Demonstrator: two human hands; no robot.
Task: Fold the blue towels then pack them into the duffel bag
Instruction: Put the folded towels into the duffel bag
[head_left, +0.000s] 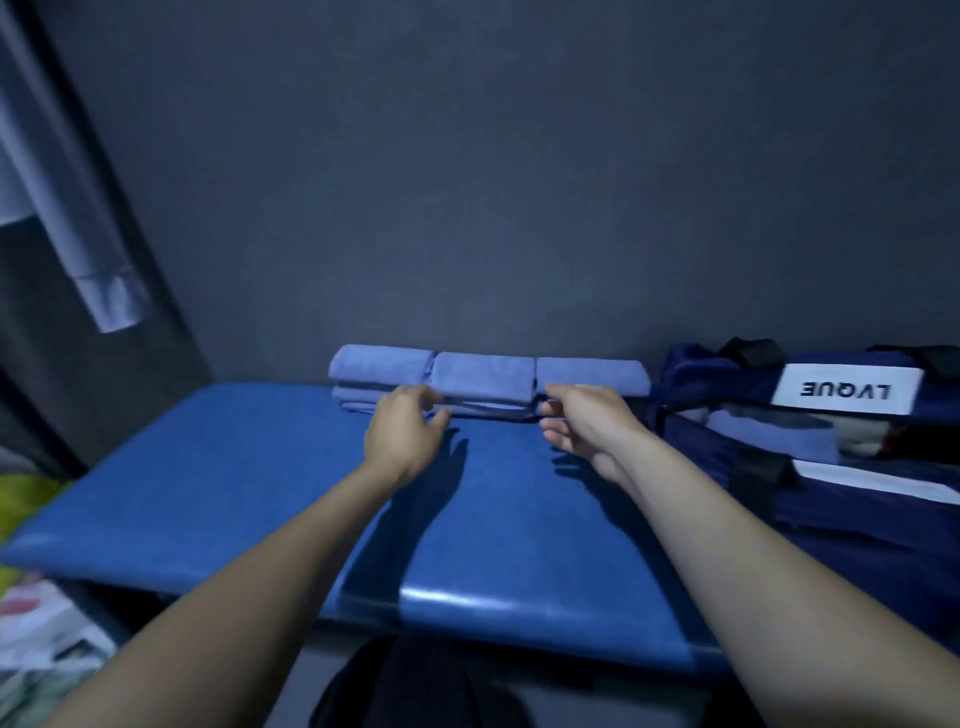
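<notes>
The open duffel bag (810, 467) at the right held one folded towel (769, 434); three folded stacks (483, 382) lined the wall, both the left hand (405, 431) and right hand (582, 421) loosely spread, empty, beside the middle one

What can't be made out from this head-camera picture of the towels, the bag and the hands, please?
- Head view: how many folded towels sit in each stack; the layers are small and dim, and the left hand and right hand cover the front edges.
- Head view: the duffel bag is cut off by the right edge; apart from one towel showing in its opening, its contents are hidden.
- Head view: the lower left clutter is blurred.
</notes>
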